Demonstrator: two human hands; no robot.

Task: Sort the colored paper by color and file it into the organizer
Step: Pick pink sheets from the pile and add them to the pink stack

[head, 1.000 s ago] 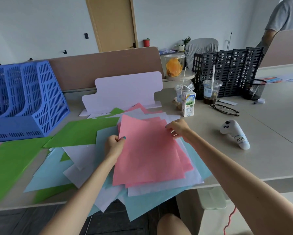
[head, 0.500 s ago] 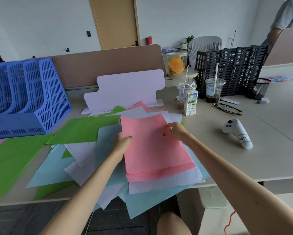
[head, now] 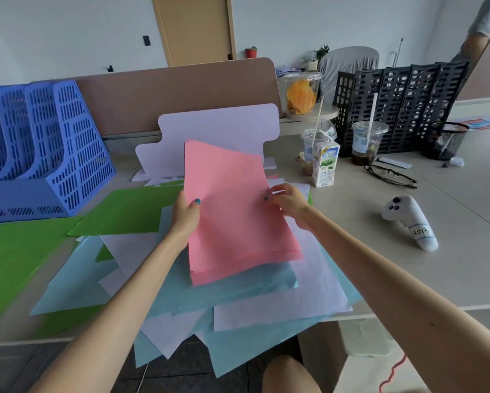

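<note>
The table (head: 465, 194) carried the same wide litter as a second before: green sheets (head: 124, 211) to the left, pale blue sheets (head: 224, 293) and white sheets (head: 280, 307) fanned toward the near edge, some hanging over it. None of that heap had moved. The blue organizer (head: 68, 154) stood at the far left, well apart from the hands, and no paper could be seen in its slots from this angle.

What had changed was the pink paper (head: 232, 222). A second earlier it lay flat on top of the heap, being squared up. Now the gathered pink sheets were raised as one bundle, the far edge tipped up in front of the white board (head: 218, 129) and the near edge low over the pale blue sheets; whether it still touched them could not be told.

The left hand (head: 185, 219) pinched the bundle's left edge, thumb on the front face and fingers behind. The right hand (head: 292, 204) pinched the right edge between thumb and fingertips.

That suggested the pink had been collected and was ready to be carried left to a slot. Green, blue and white were all still unsorted, so the task looked to be in its early part.
</note>
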